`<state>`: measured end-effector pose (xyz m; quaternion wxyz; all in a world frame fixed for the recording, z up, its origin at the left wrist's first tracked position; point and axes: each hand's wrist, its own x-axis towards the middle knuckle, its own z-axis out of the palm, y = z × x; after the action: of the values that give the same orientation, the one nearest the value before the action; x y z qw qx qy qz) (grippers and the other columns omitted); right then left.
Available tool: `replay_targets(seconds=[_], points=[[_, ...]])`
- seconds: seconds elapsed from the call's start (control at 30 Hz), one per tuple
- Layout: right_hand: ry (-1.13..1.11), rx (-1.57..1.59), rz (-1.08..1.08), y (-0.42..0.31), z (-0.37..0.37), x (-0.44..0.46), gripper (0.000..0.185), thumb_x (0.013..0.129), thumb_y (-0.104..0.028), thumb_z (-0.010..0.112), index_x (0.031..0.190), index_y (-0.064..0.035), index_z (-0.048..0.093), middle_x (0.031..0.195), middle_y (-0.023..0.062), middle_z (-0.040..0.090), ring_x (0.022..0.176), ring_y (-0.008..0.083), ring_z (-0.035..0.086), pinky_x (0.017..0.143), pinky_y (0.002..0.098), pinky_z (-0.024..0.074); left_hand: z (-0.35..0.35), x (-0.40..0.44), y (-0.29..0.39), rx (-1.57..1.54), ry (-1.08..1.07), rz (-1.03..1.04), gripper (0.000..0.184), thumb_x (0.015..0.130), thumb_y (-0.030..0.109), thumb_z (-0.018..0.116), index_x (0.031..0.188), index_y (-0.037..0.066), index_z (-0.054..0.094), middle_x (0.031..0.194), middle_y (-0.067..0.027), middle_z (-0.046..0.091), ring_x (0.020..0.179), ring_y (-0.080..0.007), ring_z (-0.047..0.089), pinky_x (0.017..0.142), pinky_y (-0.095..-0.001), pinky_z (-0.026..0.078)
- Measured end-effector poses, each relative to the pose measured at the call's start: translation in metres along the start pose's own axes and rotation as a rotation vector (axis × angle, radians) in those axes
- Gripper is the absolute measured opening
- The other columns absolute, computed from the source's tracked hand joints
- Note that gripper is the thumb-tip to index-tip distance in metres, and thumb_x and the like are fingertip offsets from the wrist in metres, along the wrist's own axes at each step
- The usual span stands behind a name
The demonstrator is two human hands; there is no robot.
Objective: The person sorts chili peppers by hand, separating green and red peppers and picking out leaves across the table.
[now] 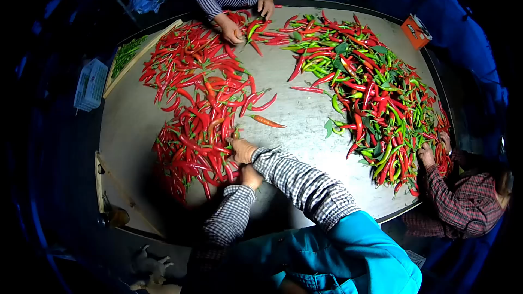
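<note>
Both of my hands are at the near right edge of a heap of red chili peppers [190,149] on the table. My right hand [244,151] reaches across from the right, its fingers bent in against the peppers; what they hold is hidden. Just below its wrist is my left hand [251,177], close to the same heap, with its fingers mostly out of sight. A single orange-red chili pepper [267,121] lies apart, to the right of the heap. Checked sleeves cover both my forearms.
A mixed pile of red and green chilies with leaves [376,98] covers the table's [278,95] right side. One person's hands [233,34] handle peppers at the far edge; another person's hand [426,155] is in the mixed pile. An orange box [415,31] and a white crate [90,84] flank the table.
</note>
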<state>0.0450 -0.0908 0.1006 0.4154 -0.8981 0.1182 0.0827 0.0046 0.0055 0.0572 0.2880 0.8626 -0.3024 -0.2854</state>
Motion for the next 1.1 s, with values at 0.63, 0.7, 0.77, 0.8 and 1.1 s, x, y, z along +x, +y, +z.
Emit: replay_targets(seconds=[0.63, 0.7, 0.77, 0.8, 1.1], points=[[0.240, -0.396, 0.652, 0.167, -0.176, -0.036, 0.026, 0.080, -0.020, 0.050, 0.101, -0.0084, 0.060, 0.101, 0.0149, 0.060, 0.094, 0.0321, 0.058, 0.079, 0.0404, 0.0479, -0.019, 0.041, 0.005, 0.575, 0.043, 0.027, 0.023, 0.075, 0.029, 0.060, 0.072, 0.006, 0.061, 0.065, -0.0160, 0.062, 0.062, -0.0316, 0.062, 0.058, -0.0417, 0.050], [0.019, -0.280, 0.179, 0.157, -0.163, -0.032, 0.025, 0.076, -0.020, 0.059, 0.098, -0.0086, 0.061, 0.096, 0.0176, 0.061, 0.090, 0.0331, 0.058, 0.080, 0.0388, 0.0461, -0.018, 0.042, 0.006, 0.596, 0.055, 0.009, 0.023, 0.075, 0.029, 0.059, 0.071, 0.006, 0.060, 0.063, -0.0158, 0.061, 0.060, -0.0313, 0.062, 0.056, -0.0414, 0.050], [0.131, 0.038, -0.110, 0.151, -0.157, -0.028, 0.027, 0.074, -0.020, 0.062, 0.098, -0.0080, 0.060, 0.094, 0.0176, 0.061, 0.091, 0.0337, 0.057, 0.079, 0.0393, 0.0459, -0.022, 0.038, 0.004, 0.577, 0.055, 0.098, 0.023, 0.076, 0.027, 0.057, 0.069, 0.005, 0.059, 0.060, -0.0150, 0.060, 0.058, -0.0309, 0.062, 0.055, -0.0413, 0.050], [0.237, -0.033, -0.022, 0.155, -0.165, -0.027, 0.026, 0.074, -0.017, 0.061, 0.097, -0.0070, 0.060, 0.095, 0.0180, 0.060, 0.092, 0.0337, 0.057, 0.079, 0.0394, 0.0459, -0.020, 0.038, 0.002, 0.595, 0.055, 0.096, 0.024, 0.075, 0.029, 0.060, 0.070, 0.006, 0.058, 0.062, -0.0144, 0.061, 0.059, -0.0304, 0.062, 0.056, -0.0410, 0.050], [0.250, -0.655, 0.674, 0.220, -0.241, -0.040, 0.027, 0.086, -0.015, 0.035, 0.110, -0.0080, 0.048, 0.115, 0.0164, 0.049, 0.093, 0.0324, 0.058, 0.075, 0.0440, 0.0483, -0.022, 0.038, 0.006, 0.659, -0.003, 0.107, 0.028, 0.072, 0.034, 0.065, 0.075, 0.008, 0.057, 0.069, -0.0122, 0.062, 0.064, -0.0289, 0.063, 0.058, -0.0397, 0.051]])
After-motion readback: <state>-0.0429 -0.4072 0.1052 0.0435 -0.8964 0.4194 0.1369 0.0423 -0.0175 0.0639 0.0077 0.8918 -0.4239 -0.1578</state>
